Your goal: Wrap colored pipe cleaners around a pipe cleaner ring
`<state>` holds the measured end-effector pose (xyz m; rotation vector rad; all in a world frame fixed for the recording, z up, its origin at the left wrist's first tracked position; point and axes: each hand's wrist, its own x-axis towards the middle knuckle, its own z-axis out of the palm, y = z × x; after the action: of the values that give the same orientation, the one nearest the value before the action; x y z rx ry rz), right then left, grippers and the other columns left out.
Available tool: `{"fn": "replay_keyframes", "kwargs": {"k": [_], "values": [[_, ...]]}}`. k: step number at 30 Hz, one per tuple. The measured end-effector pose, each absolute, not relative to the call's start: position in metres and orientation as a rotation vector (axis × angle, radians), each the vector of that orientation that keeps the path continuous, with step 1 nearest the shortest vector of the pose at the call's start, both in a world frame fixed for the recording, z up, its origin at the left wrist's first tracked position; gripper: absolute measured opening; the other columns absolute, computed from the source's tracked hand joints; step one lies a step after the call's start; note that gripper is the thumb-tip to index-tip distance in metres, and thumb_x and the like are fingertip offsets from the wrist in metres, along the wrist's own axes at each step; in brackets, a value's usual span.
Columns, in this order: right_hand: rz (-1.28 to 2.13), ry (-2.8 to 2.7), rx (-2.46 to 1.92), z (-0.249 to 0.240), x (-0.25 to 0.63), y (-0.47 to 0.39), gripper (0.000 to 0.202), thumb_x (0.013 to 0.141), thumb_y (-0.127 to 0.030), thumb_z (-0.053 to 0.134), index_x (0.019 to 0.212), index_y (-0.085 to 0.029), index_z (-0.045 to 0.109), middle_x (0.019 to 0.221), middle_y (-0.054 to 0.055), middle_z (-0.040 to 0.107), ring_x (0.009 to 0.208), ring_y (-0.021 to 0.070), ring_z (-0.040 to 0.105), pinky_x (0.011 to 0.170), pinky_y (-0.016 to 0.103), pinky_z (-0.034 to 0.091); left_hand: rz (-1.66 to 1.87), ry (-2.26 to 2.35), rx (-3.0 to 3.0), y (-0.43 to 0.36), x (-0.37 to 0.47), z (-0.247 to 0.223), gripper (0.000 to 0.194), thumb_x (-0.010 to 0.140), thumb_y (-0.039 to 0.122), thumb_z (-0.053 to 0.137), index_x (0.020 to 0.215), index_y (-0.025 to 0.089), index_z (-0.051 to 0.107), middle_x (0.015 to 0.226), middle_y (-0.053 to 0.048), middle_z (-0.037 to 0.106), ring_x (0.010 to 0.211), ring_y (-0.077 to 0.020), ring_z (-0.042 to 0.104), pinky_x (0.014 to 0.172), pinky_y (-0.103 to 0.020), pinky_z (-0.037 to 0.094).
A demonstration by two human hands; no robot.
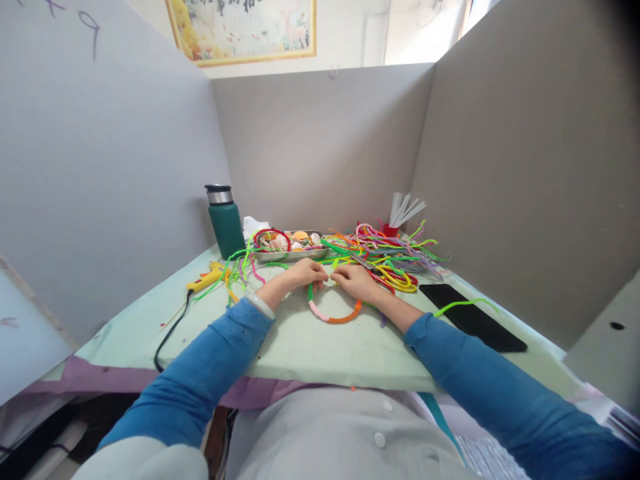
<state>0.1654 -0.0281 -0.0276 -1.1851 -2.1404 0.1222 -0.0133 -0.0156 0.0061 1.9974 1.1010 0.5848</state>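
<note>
A ring wrapped in fuzzy pipe cleaners (343, 319), with green, pink and orange sections, rests on the table below my hands. My left hand (306, 273) is closed in a pinch at the ring's upper left, just above the green section. Close beside it, my right hand (354, 280) pinches with thumb and fingertips. A short pale yellow pipe cleaner (329, 280) shows between the two sets of fingertips. The top of the ring is mostly hidden by my hands.
Behind my hands are a metal tray (295, 255) of shells, loose pipe cleaners (395, 257) and scissors (363, 262). A green bottle (226, 227) and yellow glue gun (206, 279) stand left. At right lie a black phone (473, 319) and a red cup (391, 231) holding white sticks.
</note>
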Motion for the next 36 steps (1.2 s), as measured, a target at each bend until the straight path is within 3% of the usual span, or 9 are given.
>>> {"fn": "replay_keyframes", "kwargs": {"k": [7,13,16,20,23,26,29,36], "values": [[0.294,-2.004,-1.234,-0.021,0.167,-0.029,0.047,0.087,-0.045,0.03,0.068,-0.016,0.062,0.063,0.001,0.06,0.058,0.0115,0.05,0.055,0.022,0.032,0.575,1.126,1.917,-0.02,-0.012,0.009,0.022,0.069,0.032,0.059,0.066,0.01,0.058,0.056,-0.001,0.058,0.045,-0.0086,0.049,0.047,-0.021,0.038],[0.428,-1.784,-1.251,-0.023,0.173,-0.018,0.05,0.086,-0.049,0.029,0.075,-0.014,0.064,0.071,0.004,0.065,0.062,0.0129,0.056,0.059,0.023,0.038,0.521,1.152,1.781,-0.022,-0.013,0.012,0.054,0.072,0.062,0.045,0.079,0.01,0.061,0.068,-0.007,0.064,0.047,-0.0116,0.053,0.045,-0.023,0.036],[0.488,-1.745,-1.254,-0.024,0.173,-0.016,0.05,0.084,-0.051,0.032,0.074,-0.013,0.064,0.072,0.006,0.065,0.057,0.0122,0.054,0.057,0.023,0.04,0.483,1.121,1.725,-0.023,-0.014,0.013,0.062,0.072,0.067,0.039,0.082,0.01,0.06,0.071,-0.009,0.065,0.048,-0.0121,0.054,0.047,-0.024,0.039],[0.678,-1.772,-1.154,-0.024,0.171,-0.019,0.056,0.083,-0.055,0.029,0.075,-0.011,0.063,0.07,0.007,0.064,0.059,0.0127,0.056,0.056,0.023,0.042,0.432,1.088,1.767,-0.025,-0.014,0.013,0.052,0.068,0.06,0.053,0.082,0.01,0.06,0.075,-0.009,0.066,0.051,-0.0117,0.054,0.049,-0.024,0.041],[0.772,-1.857,-1.128,-0.022,0.171,-0.021,0.059,0.084,-0.056,0.025,0.08,-0.011,0.064,0.076,0.008,0.066,0.066,0.0139,0.058,0.061,0.024,0.043,0.43,1.099,1.803,-0.026,-0.014,0.012,0.048,0.071,0.056,0.052,0.083,0.01,0.06,0.074,-0.009,0.066,0.051,-0.0114,0.054,0.048,-0.024,0.04],[0.545,-1.866,-1.218,-0.019,0.174,-0.02,0.052,0.085,-0.052,0.031,0.082,-0.013,0.066,0.084,0.007,0.066,0.072,0.0154,0.059,0.068,0.026,0.042,0.445,1.101,1.811,-0.023,-0.014,0.01,0.048,0.075,0.055,0.047,0.084,0.01,0.062,0.072,-0.008,0.066,0.052,-0.0115,0.055,0.048,-0.023,0.04],[0.255,-1.753,-1.264,-0.016,0.179,-0.017,0.048,0.086,-0.047,0.031,0.082,-0.014,0.066,0.087,0.008,0.065,0.079,0.0174,0.058,0.072,0.027,0.041,0.39,1.067,1.852,-0.018,-0.016,0.007,0.041,0.07,0.05,0.057,0.079,0.011,0.062,0.072,-0.007,0.066,0.055,-0.0111,0.056,0.049,-0.021,0.04],[0.298,-1.542,-1.198,-0.013,0.185,-0.011,0.044,0.084,-0.046,0.032,0.081,-0.014,0.062,0.075,0.006,0.065,0.061,0.0148,0.056,0.063,0.027,0.042,0.346,1.053,1.905,-0.015,-0.017,0.005,0.038,0.065,0.048,0.061,0.073,0.011,0.063,0.07,-0.006,0.065,0.054,-0.0101,0.056,0.05,-0.021,0.04]]}}
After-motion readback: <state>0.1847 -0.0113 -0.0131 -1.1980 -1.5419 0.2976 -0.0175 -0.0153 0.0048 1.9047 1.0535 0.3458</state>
